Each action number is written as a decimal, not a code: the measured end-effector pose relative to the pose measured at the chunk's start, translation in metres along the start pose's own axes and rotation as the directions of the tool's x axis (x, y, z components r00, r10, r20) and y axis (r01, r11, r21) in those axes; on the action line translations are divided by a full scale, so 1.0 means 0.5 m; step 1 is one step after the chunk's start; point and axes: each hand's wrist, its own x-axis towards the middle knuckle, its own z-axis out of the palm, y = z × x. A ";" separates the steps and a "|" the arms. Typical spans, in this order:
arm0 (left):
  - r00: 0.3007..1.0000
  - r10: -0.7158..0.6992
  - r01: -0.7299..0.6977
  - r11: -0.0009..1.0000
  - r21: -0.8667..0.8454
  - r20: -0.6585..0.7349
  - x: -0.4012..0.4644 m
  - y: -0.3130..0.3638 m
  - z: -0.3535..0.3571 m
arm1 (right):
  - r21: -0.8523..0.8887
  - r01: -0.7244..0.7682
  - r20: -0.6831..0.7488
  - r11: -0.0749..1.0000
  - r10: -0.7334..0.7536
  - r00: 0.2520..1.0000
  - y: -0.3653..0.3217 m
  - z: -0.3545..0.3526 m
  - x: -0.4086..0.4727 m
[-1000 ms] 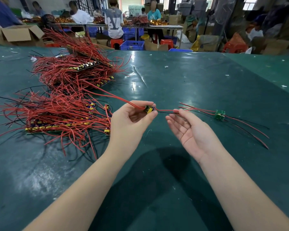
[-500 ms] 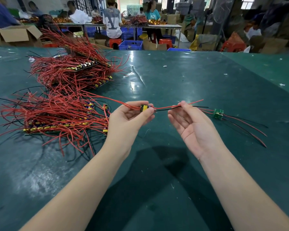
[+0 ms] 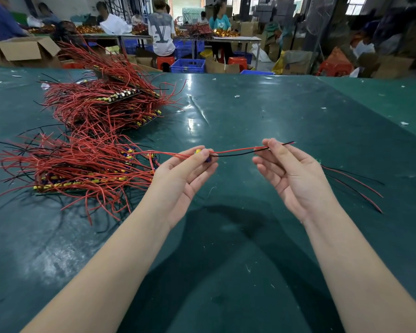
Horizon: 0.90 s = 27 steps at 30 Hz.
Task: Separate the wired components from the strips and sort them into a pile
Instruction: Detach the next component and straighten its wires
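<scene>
My left hand (image 3: 180, 174) pinches a small yellow wired component (image 3: 200, 153) between thumb and forefinger, above the green table (image 3: 250, 116). Its red and black wires (image 3: 235, 152) stretch rightward to my right hand (image 3: 291, 174), which pinches them near their ends, palm up. One more red wire runs left from the component toward the near heap of strips with red wires (image 3: 82, 169). A second heap of strips (image 3: 111, 102) lies farther back on the left. Behind my right hand, wires of a separated component (image 3: 353, 183) lie on the table; its body is hidden.
Small white scraps (image 3: 237, 96) dot the table's far part. Beyond the far edge stand blue crates (image 3: 187, 66), red stools, cardboard boxes (image 3: 24, 50) and several seated people at other tables.
My right hand rose and closed its fingers on the red and black wires, pulling them out straight to the right. It now hides the green separated component. My left hand kept hold.
</scene>
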 end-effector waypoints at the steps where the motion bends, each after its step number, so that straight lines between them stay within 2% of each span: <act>1: 1.000 -0.007 0.007 1.000 -0.010 -0.002 0.001 0.000 -0.001 | -0.022 0.007 0.005 1.000 -0.007 1.000 0.000 0.000 0.000; 7: 0.999 -0.036 0.035 0.999 -0.039 -0.008 0.002 -0.003 -0.002 | 0.000 -0.017 -0.025 1.000 0.017 1.000 0.003 -0.001 -0.002; 13: 0.994 -0.111 0.110 0.991 -0.074 -0.007 0.001 -0.006 0.004 | 0.311 -0.196 -0.065 0.930 0.226 0.972 0.003 0.012 -0.006; 16: 0.992 -0.123 0.120 0.990 -0.077 -0.031 0.004 -0.003 0.001 | 0.367 -0.237 -0.031 0.899 0.267 0.963 0.003 0.016 -0.011; 19: 0.992 -0.115 0.112 0.992 -0.055 -0.059 0.006 0.002 -0.007 | 0.222 -0.218 -0.039 0.950 0.232 0.972 0.005 0.011 -0.012; 22: 0.986 -0.159 0.156 0.986 -0.050 -0.056 0.003 0.005 -0.011 | 0.065 -0.116 -0.086 0.991 0.122 0.989 0.007 0.006 -0.011; 27: 0.982 -0.188 0.188 0.982 -0.015 -0.021 -0.003 0.003 -0.003 | -0.199 -0.020 -0.203 0.980 -0.021 0.979 0.002 -0.009 -0.010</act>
